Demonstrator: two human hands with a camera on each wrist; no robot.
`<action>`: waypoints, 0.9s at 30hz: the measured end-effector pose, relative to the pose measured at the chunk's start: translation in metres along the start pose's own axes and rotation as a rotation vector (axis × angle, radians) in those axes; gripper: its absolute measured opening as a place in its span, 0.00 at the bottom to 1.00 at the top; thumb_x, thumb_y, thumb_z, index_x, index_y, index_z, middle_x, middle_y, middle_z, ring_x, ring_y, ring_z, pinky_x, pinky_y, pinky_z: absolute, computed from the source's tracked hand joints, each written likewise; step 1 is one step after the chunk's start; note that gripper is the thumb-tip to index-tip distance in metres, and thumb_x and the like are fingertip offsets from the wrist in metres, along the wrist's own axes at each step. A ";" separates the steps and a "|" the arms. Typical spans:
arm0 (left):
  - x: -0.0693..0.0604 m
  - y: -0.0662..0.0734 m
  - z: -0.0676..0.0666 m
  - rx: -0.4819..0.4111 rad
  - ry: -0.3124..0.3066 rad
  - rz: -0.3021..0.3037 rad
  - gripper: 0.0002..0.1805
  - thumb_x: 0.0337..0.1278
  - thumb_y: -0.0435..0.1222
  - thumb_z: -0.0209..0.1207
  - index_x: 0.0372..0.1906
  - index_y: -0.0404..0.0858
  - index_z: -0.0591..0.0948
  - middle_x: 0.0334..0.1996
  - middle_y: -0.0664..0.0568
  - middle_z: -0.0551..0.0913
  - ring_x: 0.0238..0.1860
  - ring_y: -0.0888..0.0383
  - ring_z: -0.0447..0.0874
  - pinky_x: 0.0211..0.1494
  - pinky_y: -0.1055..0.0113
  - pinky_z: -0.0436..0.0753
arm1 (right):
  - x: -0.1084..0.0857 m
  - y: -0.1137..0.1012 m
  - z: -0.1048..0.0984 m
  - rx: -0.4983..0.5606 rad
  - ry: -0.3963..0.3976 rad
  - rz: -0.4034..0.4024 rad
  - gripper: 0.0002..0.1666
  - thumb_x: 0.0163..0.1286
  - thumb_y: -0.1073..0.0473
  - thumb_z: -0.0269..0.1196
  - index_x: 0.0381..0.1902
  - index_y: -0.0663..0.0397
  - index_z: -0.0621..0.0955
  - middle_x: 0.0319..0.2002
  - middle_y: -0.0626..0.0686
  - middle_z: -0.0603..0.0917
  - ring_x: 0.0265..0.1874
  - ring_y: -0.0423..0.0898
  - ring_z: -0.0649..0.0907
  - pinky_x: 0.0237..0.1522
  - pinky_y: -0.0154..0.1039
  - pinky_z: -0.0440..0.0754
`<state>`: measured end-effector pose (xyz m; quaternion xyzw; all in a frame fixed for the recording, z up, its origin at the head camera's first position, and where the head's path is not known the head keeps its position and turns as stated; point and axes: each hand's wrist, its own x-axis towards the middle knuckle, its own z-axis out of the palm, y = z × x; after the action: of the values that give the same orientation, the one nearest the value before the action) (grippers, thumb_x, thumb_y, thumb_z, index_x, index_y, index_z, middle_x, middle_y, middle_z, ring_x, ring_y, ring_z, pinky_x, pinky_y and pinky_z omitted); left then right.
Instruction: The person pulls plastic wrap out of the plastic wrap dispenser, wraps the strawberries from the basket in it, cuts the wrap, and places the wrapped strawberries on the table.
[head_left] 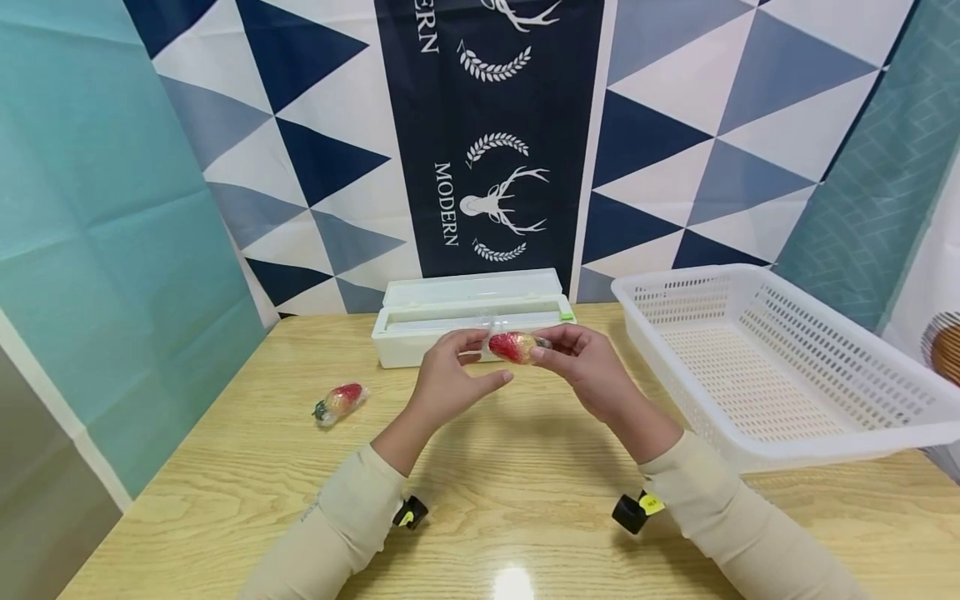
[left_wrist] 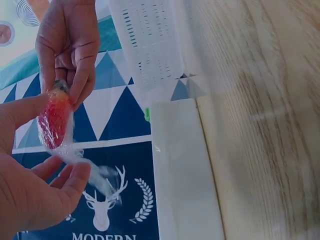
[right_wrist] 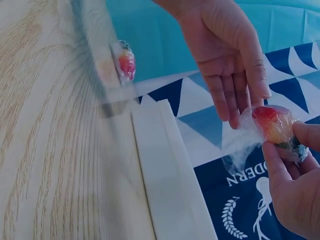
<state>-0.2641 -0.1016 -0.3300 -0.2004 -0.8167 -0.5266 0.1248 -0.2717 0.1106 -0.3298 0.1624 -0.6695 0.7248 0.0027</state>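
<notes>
A red and yellow fruit [head_left: 510, 347] with a dark green end, strawberry-like, is wrapped in clear plastic film above the table. My right hand [head_left: 596, 371] pinches it by the green end between thumb and fingers. My left hand [head_left: 446, 383] is at the red end, its fingers extended beside the wrapping and its thumb apart from it. In the left wrist view, a loose tail of film [left_wrist: 97, 175] trails from the red end of the fruit. Behind the hands stands a long white box [head_left: 405, 346] with its lid raised. A similar wrapped fruit [head_left: 342, 403] lies on the table to the left.
A white perforated basket [head_left: 750, 375] stands at the right of the wooden table [head_left: 517, 483]. Patterned cloth [head_left: 487, 125] hangs behind the table, with a teal sheet [head_left: 105, 208] along the left. Part of a round brown object [head_left: 947, 350] shows at the far right.
</notes>
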 end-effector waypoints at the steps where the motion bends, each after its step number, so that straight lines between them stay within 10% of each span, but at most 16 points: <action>1: 0.000 -0.001 0.000 -0.023 -0.003 0.009 0.34 0.45 0.37 0.75 0.61 0.35 0.77 0.56 0.46 0.77 0.54 0.48 0.80 0.57 0.59 0.79 | 0.000 -0.001 0.000 0.001 -0.003 -0.002 0.19 0.67 0.68 0.63 0.53 0.73 0.75 0.41 0.52 0.81 0.39 0.42 0.82 0.48 0.34 0.81; 27: 0.005 -0.004 -0.002 -0.358 -0.128 -0.052 0.20 0.56 0.34 0.68 0.54 0.35 0.80 0.47 0.45 0.84 0.45 0.54 0.82 0.50 0.64 0.83 | -0.003 -0.008 0.000 0.018 -0.126 -0.033 0.16 0.68 0.69 0.61 0.52 0.73 0.77 0.40 0.50 0.84 0.38 0.43 0.83 0.47 0.35 0.82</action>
<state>-0.2705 -0.1036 -0.3299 -0.2313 -0.7211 -0.6528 0.0212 -0.2672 0.1121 -0.3223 0.2190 -0.6590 0.7190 -0.0290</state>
